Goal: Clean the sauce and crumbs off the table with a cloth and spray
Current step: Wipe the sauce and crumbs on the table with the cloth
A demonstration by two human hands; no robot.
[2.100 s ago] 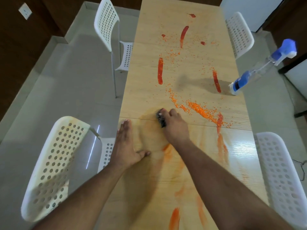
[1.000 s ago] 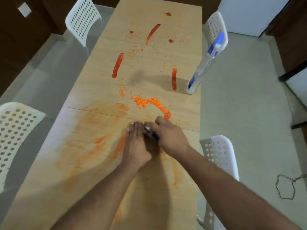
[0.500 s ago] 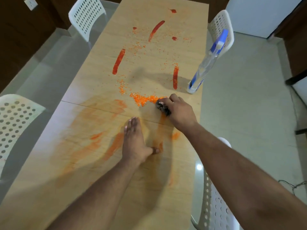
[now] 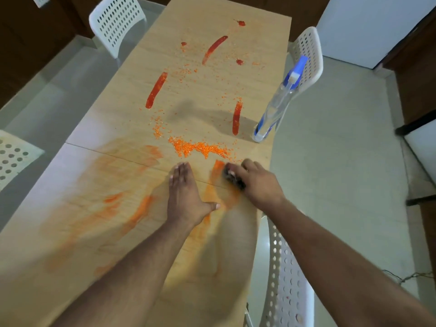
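My right hand (image 4: 257, 182) grips a small dark cloth (image 4: 232, 178) and presses it on the wooden table (image 4: 82, 232) near its right edge. My left hand (image 4: 185, 197) lies flat on the table just left of it, fingers straight. A heap of orange crumbs (image 4: 200, 147) lies right beyond both hands. Red sauce streaks (image 4: 157, 89) sit farther up, another streak (image 4: 236, 118) stands near the spray bottle (image 4: 274, 107), a clear bottle with a blue trigger head at the right edge. Orange smears (image 4: 139, 211) cover the near part of the table.
White perforated chairs stand around the table: one (image 4: 287, 279) under my right arm, one (image 4: 309, 57) behind the bottle, one (image 4: 115, 22) at far left, one (image 4: 14, 156) at left. A cable (image 4: 410, 277) lies on the floor at right.
My right hand has drawn the cloth back toward me and to the right, leaving the crumb heap behind it. My left hand stays flat in nearly the same spot.
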